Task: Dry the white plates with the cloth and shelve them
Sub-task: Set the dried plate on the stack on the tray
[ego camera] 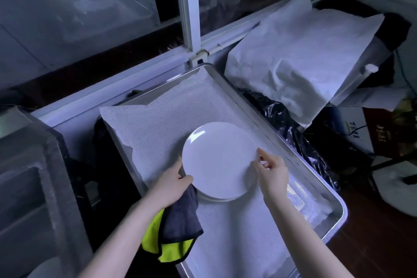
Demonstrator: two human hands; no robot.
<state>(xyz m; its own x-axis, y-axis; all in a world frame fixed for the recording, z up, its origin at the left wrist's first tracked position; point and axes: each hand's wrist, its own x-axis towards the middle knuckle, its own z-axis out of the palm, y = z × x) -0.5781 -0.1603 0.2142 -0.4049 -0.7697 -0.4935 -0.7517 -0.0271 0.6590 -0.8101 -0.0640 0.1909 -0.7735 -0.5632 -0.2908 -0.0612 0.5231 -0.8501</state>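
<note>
Judging by how things lie, the job looks to be at an early or middle stage. Both hands are on one white plate, which is held face up just over a metal tray lined with a white mesh sheet. The left hand grips the plate's near-left edge, thumb curled over the rim. The same hand holds a grey and yellow cloth, which hangs down from under the palm. The right hand pinches the right rim between thumb and fingers, with the forefinger lifted off.

A second pale rim peeks out under the plate's near edge, so at least one more plate seems to lie beneath it; how many, I cannot tell. The dim light does not show whether the top plate is wet or already wiped. The cloth is bunched at the edge rather than spread over the face, so I take it that wiping is either about to begin or between strokes. No shelf with plates on it can be made out, so shelving appears to be left to do for this plate and for whatever lies below it
</note>
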